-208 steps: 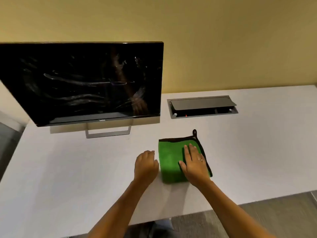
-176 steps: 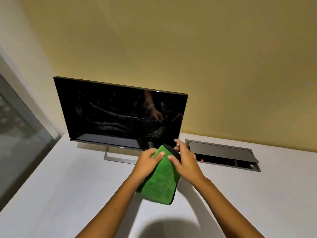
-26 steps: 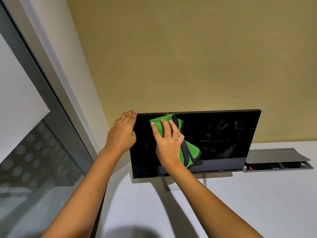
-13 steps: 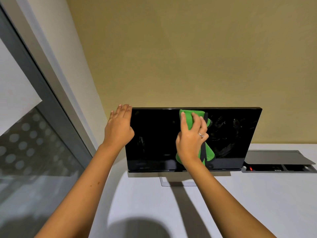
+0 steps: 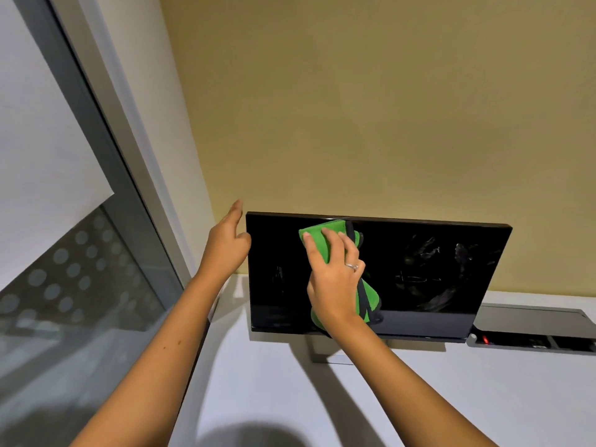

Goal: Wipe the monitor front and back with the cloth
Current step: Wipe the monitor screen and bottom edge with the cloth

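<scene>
Here, front-wiping step: right hand (image 5: pixel 335 279), fingers flat, presses the cloth (image 5: pixel 325 235) on the monitor (image 5: pixel 451 279); left hand (image 5: pixel 225 246), fingers straight, steadies its edge; smeared right half probably next.

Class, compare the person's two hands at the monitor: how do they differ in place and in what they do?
The right hand presses the green cloth flat on the monitor screen; the left hand holds no cloth. The right hand lies on the front glass; the left hand braces the monitor's left edge. Both have straight fingers.
</scene>
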